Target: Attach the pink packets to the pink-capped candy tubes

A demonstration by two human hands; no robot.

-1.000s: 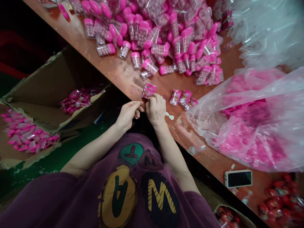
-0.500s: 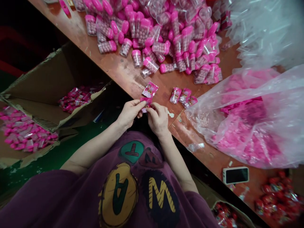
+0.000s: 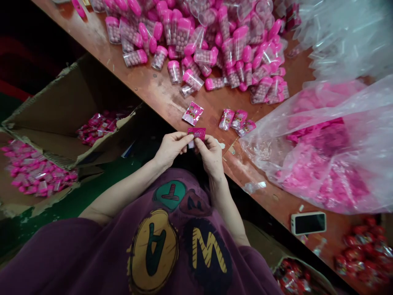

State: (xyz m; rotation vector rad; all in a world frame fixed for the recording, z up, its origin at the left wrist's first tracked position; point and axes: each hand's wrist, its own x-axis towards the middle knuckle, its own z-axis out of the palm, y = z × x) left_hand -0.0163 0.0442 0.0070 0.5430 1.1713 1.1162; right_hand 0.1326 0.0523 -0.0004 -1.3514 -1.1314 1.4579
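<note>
Both of my hands pinch a small pink printed wrapper sleeve (image 3: 197, 132) in front of my body, close to the table edge. My left hand (image 3: 172, 148) grips its left side between thumb and fingers. On the right side, my right hand (image 3: 211, 153) has thumb and fingers closed on the same sleeve. Part of it is hidden behind my fingers. Just beyond lies a flat pink printed sleeve (image 3: 193, 113) on the table. To its right rest several small pink wrapped bottles (image 3: 227, 119) side by side.
Clear bottles of pink beads with pink caps (image 3: 184, 35) are heaped at the back. A plastic bag (image 3: 322, 164) with pink contents lies right, near a phone (image 3: 308, 223) and red packets (image 3: 365, 250). Cardboard boxes (image 3: 46, 110) stand left, below table height.
My hands have shifted slightly right, and the pink sleeve between them is now held flatter, its upper edge in plain sight. The camera view has moved a little.
</note>
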